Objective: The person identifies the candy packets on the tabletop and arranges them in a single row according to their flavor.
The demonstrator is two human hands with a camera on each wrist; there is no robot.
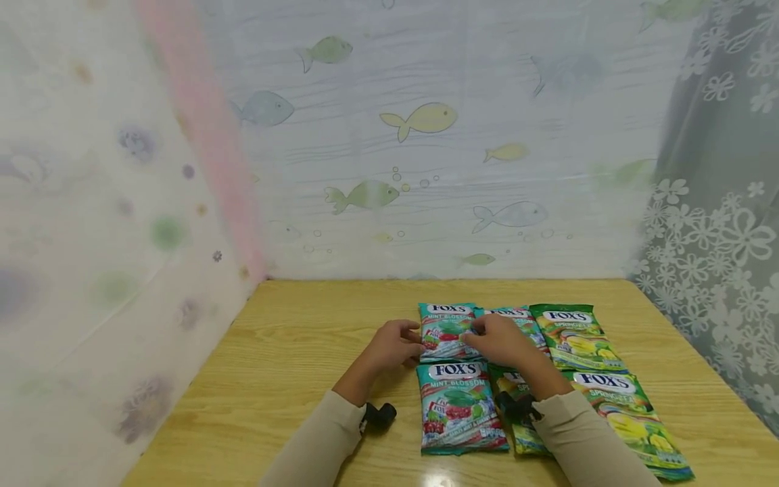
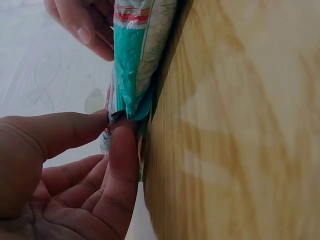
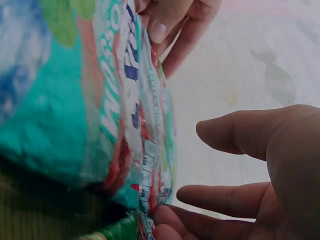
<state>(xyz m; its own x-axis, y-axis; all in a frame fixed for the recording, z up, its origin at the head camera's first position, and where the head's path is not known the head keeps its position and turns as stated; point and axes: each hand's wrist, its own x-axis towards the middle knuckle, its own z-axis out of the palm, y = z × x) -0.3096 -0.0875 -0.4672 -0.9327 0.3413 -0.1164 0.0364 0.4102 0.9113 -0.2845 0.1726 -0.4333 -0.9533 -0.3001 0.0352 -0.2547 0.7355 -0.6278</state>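
A teal Fox's Mint Blossom candy bag (image 1: 447,331) lies at the back left of a group of bags, between both hands. My left hand (image 1: 395,343) is at its left edge. In the left wrist view, the thumb and index finger (image 2: 123,155) pinch the bag's edge. My right hand (image 1: 502,338) reaches over the bag's right side. Its thumb (image 3: 230,132) is spread away from the fingers, and the lower fingertips (image 3: 167,217) touch the bags' edges. Partly hidden behind the right hand lies a second teal Mint Blossom bag (image 1: 532,326).
Another Mint Blossom bag (image 1: 459,412) lies in front. Green Fox's Spring Tea bags fill the right: one at the back (image 1: 578,338), one at the front (image 1: 633,423), and one under the right forearm (image 1: 526,439). The wooden table (image 1: 292,338) meets a fish-patterned curtain (image 1: 426,176).
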